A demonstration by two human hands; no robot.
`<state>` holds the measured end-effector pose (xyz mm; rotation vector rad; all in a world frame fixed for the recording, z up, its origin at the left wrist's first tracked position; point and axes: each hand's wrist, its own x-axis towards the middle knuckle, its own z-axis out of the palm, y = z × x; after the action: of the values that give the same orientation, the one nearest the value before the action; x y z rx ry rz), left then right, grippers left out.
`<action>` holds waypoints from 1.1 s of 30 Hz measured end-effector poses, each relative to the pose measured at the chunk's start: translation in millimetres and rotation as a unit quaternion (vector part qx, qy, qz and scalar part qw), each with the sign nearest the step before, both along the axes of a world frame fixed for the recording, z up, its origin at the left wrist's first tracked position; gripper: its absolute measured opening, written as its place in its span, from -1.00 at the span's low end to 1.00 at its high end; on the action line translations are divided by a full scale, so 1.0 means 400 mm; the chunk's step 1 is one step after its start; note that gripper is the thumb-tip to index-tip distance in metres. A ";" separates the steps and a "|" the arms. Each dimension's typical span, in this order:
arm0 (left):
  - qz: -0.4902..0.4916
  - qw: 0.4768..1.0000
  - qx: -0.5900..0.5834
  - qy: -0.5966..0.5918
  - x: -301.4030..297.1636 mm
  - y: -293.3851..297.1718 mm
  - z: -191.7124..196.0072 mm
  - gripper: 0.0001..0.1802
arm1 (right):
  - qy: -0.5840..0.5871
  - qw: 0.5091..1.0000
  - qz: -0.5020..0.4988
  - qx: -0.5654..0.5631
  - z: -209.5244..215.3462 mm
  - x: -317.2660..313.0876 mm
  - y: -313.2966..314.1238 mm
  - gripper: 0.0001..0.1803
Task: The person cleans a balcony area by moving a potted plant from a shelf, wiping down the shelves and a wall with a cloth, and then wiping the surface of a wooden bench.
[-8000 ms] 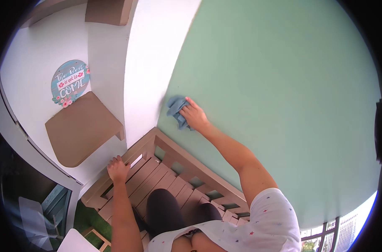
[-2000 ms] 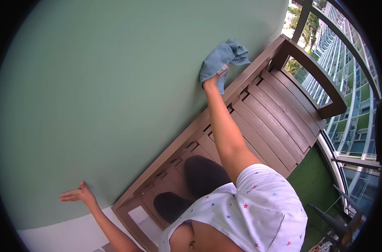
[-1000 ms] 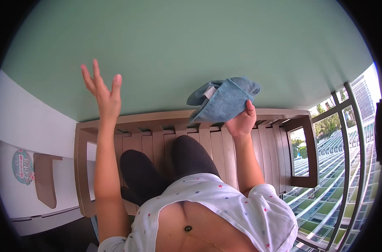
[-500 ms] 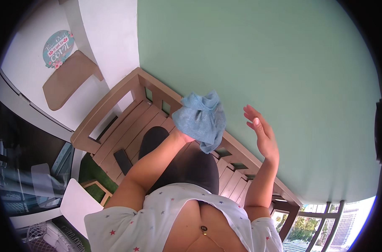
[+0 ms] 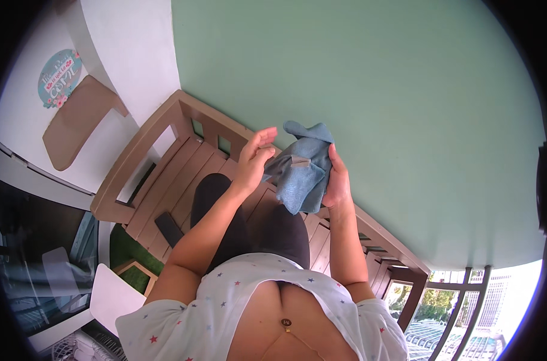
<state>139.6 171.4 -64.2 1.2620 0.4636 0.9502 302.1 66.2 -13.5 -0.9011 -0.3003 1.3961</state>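
A crumpled blue cloth (image 5: 303,180) hangs in the air in front of me, above my dark-clad knees. It is bunched, with a small pale label showing on its face. My right hand (image 5: 338,180) grips it along its right side, thumb up against the fabric. At the cloth's left edge is my left hand (image 5: 254,162), its fingers stretched out and raised. A grey fold of the cloth lies close by that thumb, and I cannot tell whether they touch.
Beneath the cloth runs a brown slatted wooden bench (image 5: 171,171), its backrest against a green wall (image 5: 357,78). A black phone (image 5: 169,228) lies on the seat to the left. A white chair or stool (image 5: 114,299) stands at the lower left. Railings (image 5: 472,313) show at the lower right.
The cloth has passed from my left hand to my right. My right hand moved inward to grip it, while my left let go and opened beside it. The view shifted slightly.
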 end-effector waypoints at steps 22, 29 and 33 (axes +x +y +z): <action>-0.037 0.935 -0.275 -0.221 0.072 0.119 -0.017 -0.26 | -0.253 0.754 0.102 0.598 0.392 -0.268 -0.130 -0.21; 0.187 0.982 0.009 -0.005 -0.015 0.521 -0.075 -0.06 | -0.545 0.663 -0.097 0.504 0.357 -0.170 -0.074 -0.44; 0.282 0.898 0.337 0.021 0.266 0.306 -0.023 -0.03 | -0.846 0.258 -0.464 0.052 0.335 0.137 0.024 -0.37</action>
<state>246.0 293.8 -73.6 1.8203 0.5725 1.6725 356.8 75.6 120.5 -1.6775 -1.1393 -1.2683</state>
